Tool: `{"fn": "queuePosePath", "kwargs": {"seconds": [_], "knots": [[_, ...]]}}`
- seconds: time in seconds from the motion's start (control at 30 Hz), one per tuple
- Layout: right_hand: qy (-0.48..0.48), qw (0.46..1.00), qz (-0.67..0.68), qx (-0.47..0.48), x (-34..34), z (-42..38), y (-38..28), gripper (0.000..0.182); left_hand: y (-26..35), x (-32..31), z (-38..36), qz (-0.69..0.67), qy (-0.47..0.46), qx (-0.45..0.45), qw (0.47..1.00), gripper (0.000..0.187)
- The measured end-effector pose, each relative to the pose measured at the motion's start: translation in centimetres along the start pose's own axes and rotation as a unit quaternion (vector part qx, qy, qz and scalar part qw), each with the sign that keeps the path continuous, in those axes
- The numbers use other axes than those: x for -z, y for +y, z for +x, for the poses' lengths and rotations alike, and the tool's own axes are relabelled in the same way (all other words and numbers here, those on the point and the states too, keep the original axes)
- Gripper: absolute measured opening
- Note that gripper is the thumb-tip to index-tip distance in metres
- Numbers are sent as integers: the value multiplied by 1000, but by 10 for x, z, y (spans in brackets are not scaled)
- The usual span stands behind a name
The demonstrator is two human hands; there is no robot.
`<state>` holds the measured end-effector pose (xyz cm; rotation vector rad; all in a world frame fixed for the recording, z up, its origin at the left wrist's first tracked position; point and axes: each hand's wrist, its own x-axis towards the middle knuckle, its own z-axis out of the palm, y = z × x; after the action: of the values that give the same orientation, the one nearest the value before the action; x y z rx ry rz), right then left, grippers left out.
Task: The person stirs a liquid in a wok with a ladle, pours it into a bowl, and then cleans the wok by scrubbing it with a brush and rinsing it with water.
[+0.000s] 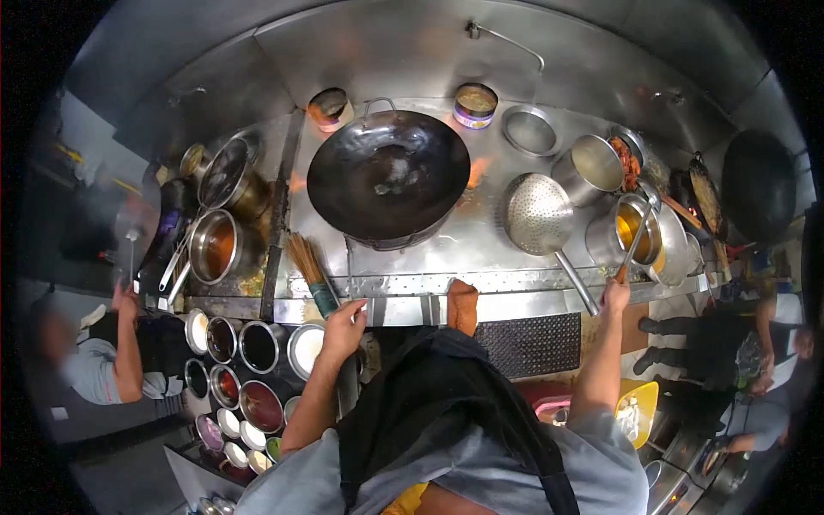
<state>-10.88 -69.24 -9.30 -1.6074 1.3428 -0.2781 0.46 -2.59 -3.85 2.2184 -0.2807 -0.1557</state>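
My left hand [345, 330] is closed at the bound green end of a bamboo wok brush [306, 266], whose bristles point up over the stove's front edge. The fingers partly hide that end. My right hand [615, 297] grips the wooden handle of a ladle [637, 236]. The ladle reaches across a metal pot of yellow-orange liquid [631, 225], its bowl near the pot's far rim. Left of it lies a perforated strainer [539, 213], its handle over the front edge. A large black wok [386, 176] sits on the burner with a wet shine inside; flames show beside it.
Two cans [475, 105] stand behind the wok, near a shallow metal bowl [530, 130]. A saucepan of brown liquid [215, 246] is at left, above several sauce containers [260, 346]. An orange cloth [462, 305] hangs on the front edge. Other people [103, 365] work at both sides.
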Motion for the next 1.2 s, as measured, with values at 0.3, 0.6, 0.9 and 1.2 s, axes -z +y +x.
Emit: {"fn": "queuePosePath", "kwargs": {"seconds": [0.3,0.6,0.9,1.2], "knots": [[-123,984,56,120,-90,-101,-88,20,45,-35,-37,18,6,107,994,25],[-28,908,-312,280,-229,96,-149,22,61,-47,-90,45,111,158,980,24],[-486,682,481,-259,-193,82,-227,10,88,-58,-46,-20,104,167,980,21],[-544,671,462,-201,-74,-129,-263,37,99,-57,105,192,195,-128,953,28]]}}
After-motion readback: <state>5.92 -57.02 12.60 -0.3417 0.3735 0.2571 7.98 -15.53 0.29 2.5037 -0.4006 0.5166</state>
